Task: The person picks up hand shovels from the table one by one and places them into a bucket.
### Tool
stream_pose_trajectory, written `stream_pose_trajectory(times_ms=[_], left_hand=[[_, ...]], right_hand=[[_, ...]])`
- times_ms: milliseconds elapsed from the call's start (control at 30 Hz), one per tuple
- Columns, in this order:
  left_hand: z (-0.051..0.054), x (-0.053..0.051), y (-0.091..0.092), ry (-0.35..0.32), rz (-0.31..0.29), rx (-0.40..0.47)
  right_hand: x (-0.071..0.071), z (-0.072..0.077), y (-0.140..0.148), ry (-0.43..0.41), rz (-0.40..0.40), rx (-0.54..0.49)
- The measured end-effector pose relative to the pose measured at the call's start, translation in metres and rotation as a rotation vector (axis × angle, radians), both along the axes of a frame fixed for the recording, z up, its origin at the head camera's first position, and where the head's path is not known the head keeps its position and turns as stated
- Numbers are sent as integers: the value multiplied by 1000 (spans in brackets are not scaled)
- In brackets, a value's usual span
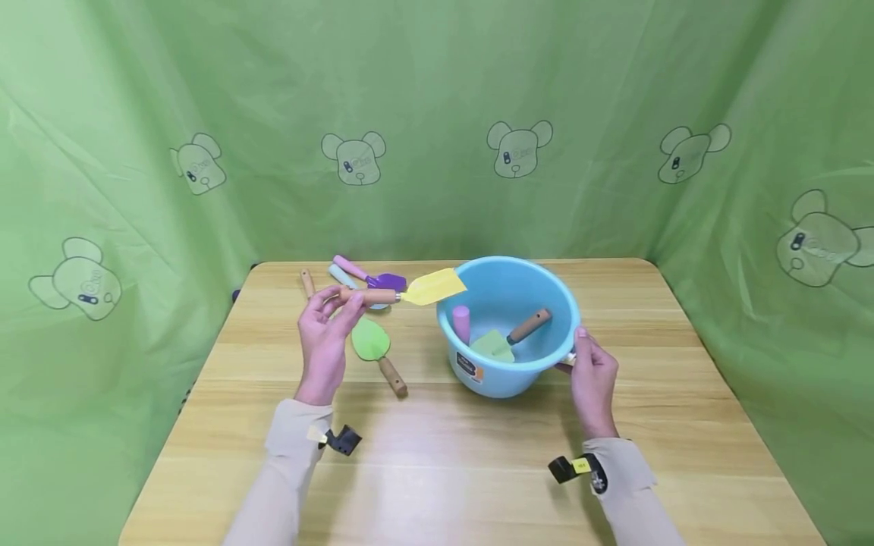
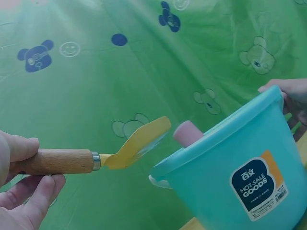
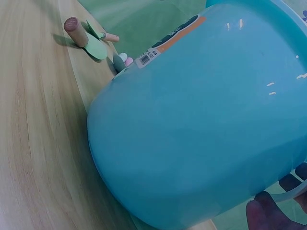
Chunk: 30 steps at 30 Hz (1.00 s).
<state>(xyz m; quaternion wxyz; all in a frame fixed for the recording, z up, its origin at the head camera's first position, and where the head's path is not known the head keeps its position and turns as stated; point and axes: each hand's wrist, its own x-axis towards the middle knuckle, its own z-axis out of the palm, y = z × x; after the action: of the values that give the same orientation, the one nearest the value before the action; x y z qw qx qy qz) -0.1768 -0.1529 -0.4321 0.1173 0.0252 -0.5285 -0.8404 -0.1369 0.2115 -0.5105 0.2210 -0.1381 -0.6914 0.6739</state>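
My left hand (image 1: 322, 353) pinches the wooden handle of a yellow toy trowel (image 1: 433, 287) and holds it above the table. Its blade tip reaches the left rim of a light blue bucket (image 1: 501, 383). In the left wrist view the yellow trowel (image 2: 139, 141) points toward the bucket. At the bucket's right side, my right hand (image 1: 594, 379) grips the rim and handle area; the bucket tilts. Inside lie a pale green shovel (image 1: 495, 346) with a brown handle and a pink handle (image 1: 461, 324) whose other end is hidden.
On the wooden table (image 1: 437, 470), left of the bucket, lies a green trowel (image 1: 371, 340) with a wooden handle. Behind it are a purple trowel (image 1: 387, 281) with a pink handle, a light blue handle (image 1: 341, 275) and another wooden handle (image 1: 307, 283). Green curtains (image 1: 437, 205) surround the table.
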Motion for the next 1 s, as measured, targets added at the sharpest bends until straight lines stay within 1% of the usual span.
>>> stream_pose_trajectory(times_ms=[67, 167, 367, 467, 600, 700, 767, 867, 1000], left_hand=[[0, -2, 4, 4, -7, -8], [0, -5, 9, 16, -19, -44], [1, -8, 18, 54, -53, -160], [3, -11, 21, 68, -51, -217], [9, -14, 25, 112, -58, -302], [14, -15, 29, 160, -82, -356], [16, -16, 32, 181, -91, -387], [17, -18, 37, 201, -87, -426], [15, -19, 44, 235, -99, -468]], right_hand=[[0, 0, 0, 3, 0, 2], [-1, 1, 0, 6, 2, 5], [0, 1, 0, 8, -1, 5], [0, 2, 0, 11, 6, -2], [1, 3, 0, 11, 9, 8], [1, 3, 1, 9, 2, 20], [1, 3, 1, 4, -1, 19], [0, 2, 1, -3, 1, 9], [0, 1, 0, -2, 0, 4]])
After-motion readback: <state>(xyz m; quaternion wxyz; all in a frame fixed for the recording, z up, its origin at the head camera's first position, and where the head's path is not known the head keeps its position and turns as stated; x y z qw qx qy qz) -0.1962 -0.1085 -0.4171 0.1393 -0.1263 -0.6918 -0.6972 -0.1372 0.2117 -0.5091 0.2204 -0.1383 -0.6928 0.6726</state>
